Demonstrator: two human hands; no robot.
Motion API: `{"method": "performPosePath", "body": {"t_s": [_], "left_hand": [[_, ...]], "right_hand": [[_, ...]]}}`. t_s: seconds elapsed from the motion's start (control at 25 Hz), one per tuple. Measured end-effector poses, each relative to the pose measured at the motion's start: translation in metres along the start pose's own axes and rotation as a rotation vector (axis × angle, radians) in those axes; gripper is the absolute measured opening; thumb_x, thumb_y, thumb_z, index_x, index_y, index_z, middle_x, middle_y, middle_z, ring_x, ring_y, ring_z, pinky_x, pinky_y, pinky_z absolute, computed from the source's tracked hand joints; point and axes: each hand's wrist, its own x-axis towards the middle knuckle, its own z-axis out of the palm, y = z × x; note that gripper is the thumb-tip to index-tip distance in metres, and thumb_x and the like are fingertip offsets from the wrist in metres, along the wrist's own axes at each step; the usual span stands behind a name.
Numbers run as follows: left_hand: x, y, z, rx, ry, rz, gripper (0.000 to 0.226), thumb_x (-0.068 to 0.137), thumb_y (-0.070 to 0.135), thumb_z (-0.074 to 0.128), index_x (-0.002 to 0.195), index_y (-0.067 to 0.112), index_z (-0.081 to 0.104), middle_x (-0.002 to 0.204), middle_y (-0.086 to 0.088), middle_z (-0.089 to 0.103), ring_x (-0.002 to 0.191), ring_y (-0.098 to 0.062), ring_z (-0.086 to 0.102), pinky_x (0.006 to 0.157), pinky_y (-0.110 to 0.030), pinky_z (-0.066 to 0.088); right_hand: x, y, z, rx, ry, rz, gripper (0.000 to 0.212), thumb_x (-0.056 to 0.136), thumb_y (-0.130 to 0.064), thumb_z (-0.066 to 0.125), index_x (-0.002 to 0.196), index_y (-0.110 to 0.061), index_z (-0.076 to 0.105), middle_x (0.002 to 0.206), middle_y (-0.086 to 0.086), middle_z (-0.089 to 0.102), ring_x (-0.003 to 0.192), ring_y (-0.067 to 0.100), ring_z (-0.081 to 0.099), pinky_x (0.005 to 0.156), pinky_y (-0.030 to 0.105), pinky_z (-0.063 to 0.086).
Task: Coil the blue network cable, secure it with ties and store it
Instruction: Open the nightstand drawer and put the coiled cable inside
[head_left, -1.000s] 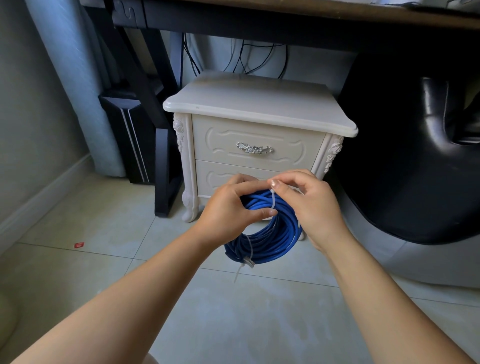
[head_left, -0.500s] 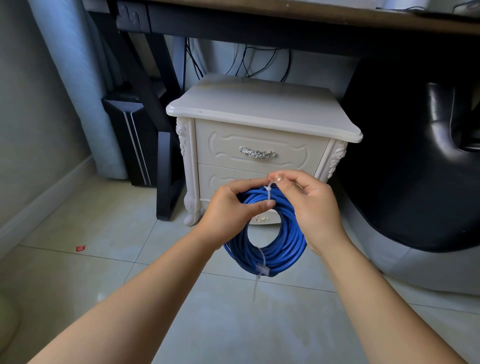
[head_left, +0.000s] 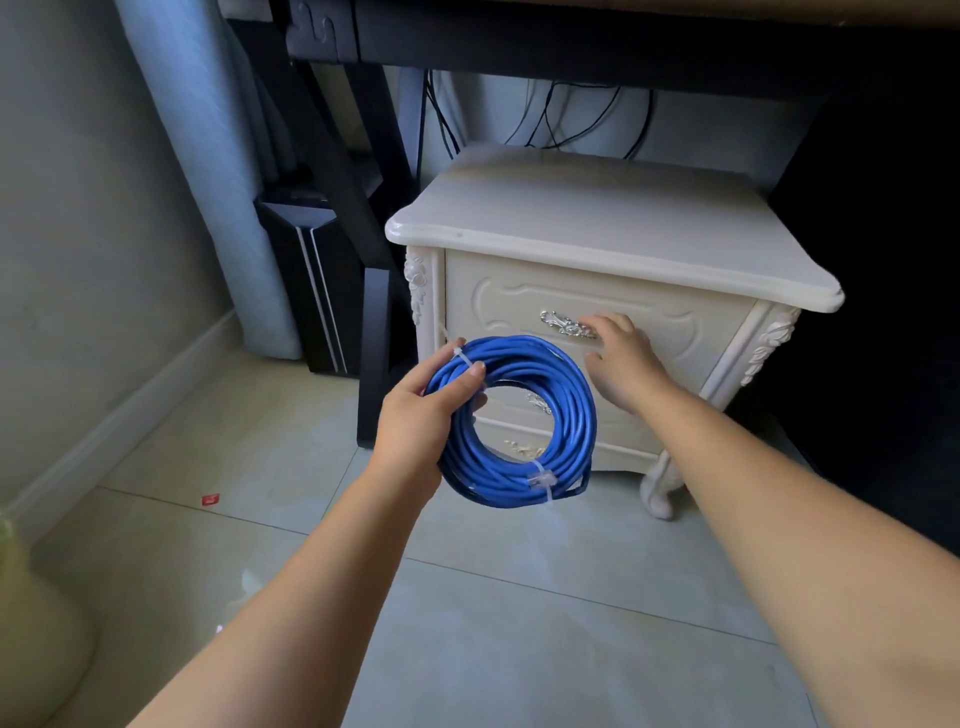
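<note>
Blue round cable coil (head_left: 575, 415), white plastic ties (head_left: 540, 480), left hand (head_left: 415, 422).

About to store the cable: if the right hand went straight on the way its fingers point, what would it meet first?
Probably the silver handle on the top drawer. The right hand looks almost on it; whether they touch is unclear from this view.

The network cable (head_left: 576, 415) is bright blue, its ties (head_left: 540, 480) white. The nightstand (head_left: 597, 218) is cream, with floral carving and a silver handle (head_left: 566, 325). A scrap (head_left: 210, 500) at lower left is red.
</note>
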Motion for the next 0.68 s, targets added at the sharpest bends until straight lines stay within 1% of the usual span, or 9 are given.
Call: {"method": "performPosePath", "body": {"t_s": [0.12, 0.2, 0.32, 0.4, 0.44, 0.52, 0.6, 0.64, 0.68], "left_hand": [[0.006, 0.003, -0.004, -0.091, -0.009, 0.004, 0.034, 0.086, 0.012, 0.072, 0.118, 0.023, 0.068, 0.111, -0.005, 0.074, 0.097, -0.028, 0.071, 0.09, -0.035, 0.055], [0.006, 0.008, -0.004, -0.133, -0.014, 0.004, 0.028, 0.087, 0.012, 0.071, 0.111, 0.027, 0.069, 0.114, -0.006, 0.073, 0.096, -0.029, 0.071, 0.092, -0.036, 0.055], [0.001, 0.013, -0.003, -0.171, -0.042, -0.015, 0.028, 0.087, 0.015, 0.07, 0.111, 0.029, 0.069, 0.114, -0.005, 0.073, 0.089, -0.027, 0.072, 0.094, -0.038, 0.052], [-0.004, 0.015, 0.0, -0.2, -0.066, -0.024, 0.033, 0.087, 0.017, 0.07, 0.118, 0.028, 0.067, 0.115, -0.004, 0.072, 0.09, -0.025, 0.071, 0.093, -0.037, 0.053], [-0.006, 0.017, 0.003, -0.226, -0.074, -0.029, 0.035, 0.087, 0.017, 0.07, 0.121, 0.026, 0.066, 0.115, -0.004, 0.072, 0.09, -0.024, 0.071, 0.091, -0.036, 0.054], [-0.012, 0.02, 0.008, -0.26, -0.108, -0.035, 0.04, 0.089, 0.018, 0.069, 0.128, 0.022, 0.063, 0.115, -0.003, 0.072, 0.091, -0.022, 0.07, 0.088, -0.033, 0.054], [-0.019, 0.022, 0.015, -0.273, -0.162, -0.039, 0.045, 0.09, 0.02, 0.067, 0.134, 0.019, 0.059, 0.117, -0.005, 0.069, 0.091, -0.021, 0.067, 0.086, -0.03, 0.054], [-0.023, 0.023, 0.018, -0.284, -0.168, -0.049, 0.045, 0.09, 0.02, 0.067, 0.134, 0.018, 0.058, 0.117, -0.007, 0.069, 0.092, -0.022, 0.066, 0.083, -0.029, 0.055], [-0.026, 0.025, 0.021, -0.304, -0.163, -0.064, 0.044, 0.09, 0.02, 0.067, 0.133, 0.018, 0.059, 0.118, -0.009, 0.069, 0.092, -0.023, 0.066, 0.08, -0.028, 0.056]], "right_hand": [[0.012, -0.005, 0.007, -0.104, -0.056, 0.019, 0.057, 0.092, -0.015, 0.048, 0.147, -0.019, 0.036, 0.152, 0.005, 0.031, 0.136, 0.032, 0.031, 0.111, 0.038, 0.028], [0.014, -0.007, 0.01, -0.113, -0.068, 0.032, 0.053, 0.091, -0.019, 0.051, 0.143, -0.018, 0.041, 0.148, 0.006, 0.037, 0.134, 0.032, 0.033, 0.109, 0.041, 0.031], [0.002, -0.01, 0.007, -0.164, -0.041, -0.034, 0.03, 0.088, -0.027, 0.051, 0.116, -0.015, 0.058, 0.127, 0.009, 0.055, 0.12, 0.034, 0.046, 0.1, 0.041, 0.038], [-0.02, -0.013, -0.002, -0.142, -0.003, -0.151, 0.017, 0.089, -0.018, 0.053, 0.102, -0.011, 0.061, 0.112, 0.009, 0.063, 0.105, 0.03, 0.055, 0.09, 0.038, 0.042], [-0.034, -0.018, -0.007, -0.003, -0.016, -0.165, 0.017, 0.091, -0.009, 0.054, 0.105, -0.007, 0.063, 0.108, 0.009, 0.065, 0.097, 0.024, 0.058, 0.087, 0.036, 0.046], [-0.07, -0.034, -0.02, 0.517, -0.111, 0.012, 0.021, 0.098, 0.002, 0.046, 0.113, -0.002, 0.059, 0.098, 0.004, 0.065, 0.077, 0.009, 0.061, 0.073, 0.022, 0.052], [-0.091, -0.04, -0.03, 0.939, -0.285, 0.257, 0.024, 0.103, -0.001, 0.034, 0.098, -0.006, 0.057, 0.08, 0.002, 0.066, 0.058, 0.004, 0.064, 0.057, 0.017, 0.053], [-0.099, -0.038, -0.037, 1.035, -0.366, 0.31, 0.027, 0.104, -0.003, 0.031, 0.091, -0.008, 0.054, 0.081, 0.006, 0.065, 0.059, 0.005, 0.066, 0.06, 0.019, 0.054], [-0.104, -0.035, -0.048, 1.078, -0.383, 0.355, 0.027, 0.104, -0.006, 0.031, 0.091, -0.008, 0.055, 0.091, 0.011, 0.065, 0.072, 0.01, 0.069, 0.069, 0.023, 0.055]]}}
